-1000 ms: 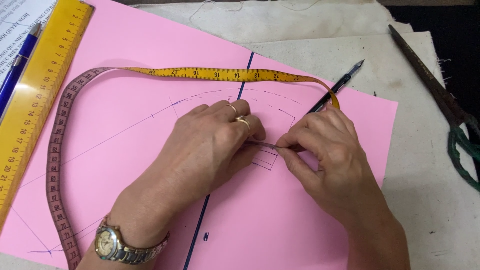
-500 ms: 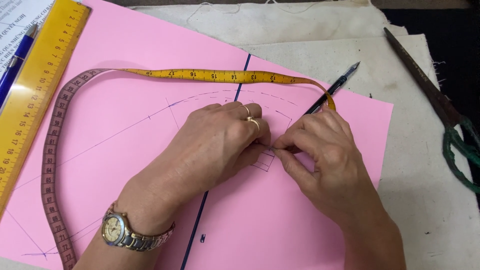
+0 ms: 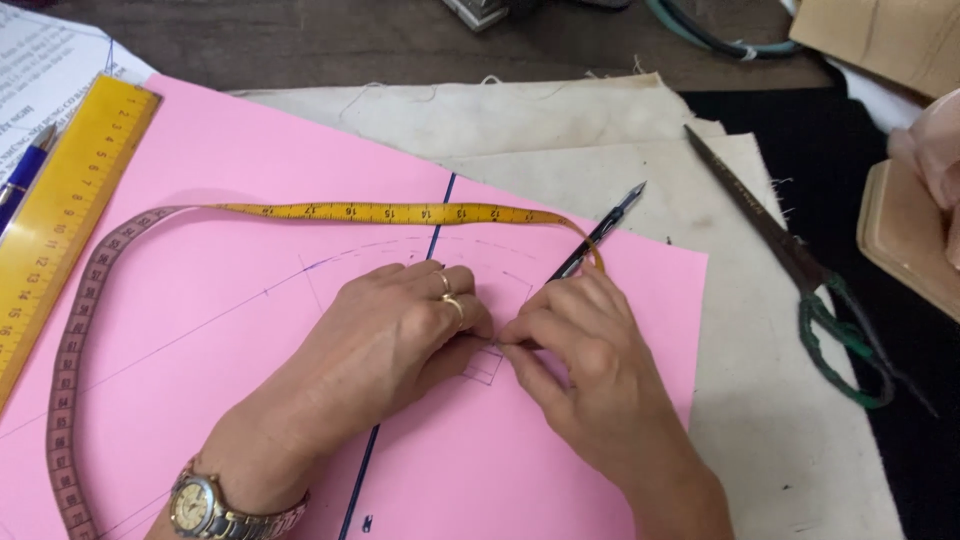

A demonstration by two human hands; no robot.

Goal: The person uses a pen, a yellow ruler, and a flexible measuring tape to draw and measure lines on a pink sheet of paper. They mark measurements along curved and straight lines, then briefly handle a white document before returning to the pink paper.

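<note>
- Tape (image 3: 330, 212): a yellow measuring tape stands on edge on the pink sheet (image 3: 230, 160), curved along a drawn arc. One end comes down to the fingertips of both hands; the other runs left and loops down toward the near edge.
- Left hand (image 3: 400, 335): palm down on the sheet, fingers curled, tips meeting the right hand's tips at the tape end. Whether it pinches the tape cannot be told.
- Right hand (image 3: 585, 365): fingers closed around a dark pen (image 3: 605, 228), whose capped end points up and away from the grip. Its fingertips press at the same spot as the left hand's.
- Under the grip: a small drawn square and a dark blue vertical line on the sheet.
- Left of the hands, well apart: a yellow ruler (image 3: 60, 225) along the sheet's edge, with a blue pen (image 3: 28, 170) just beyond it.
- Right of the hands: scissors (image 3: 790, 265) with green-wrapped handles, lying on cream cloth (image 3: 800, 440).
</note>
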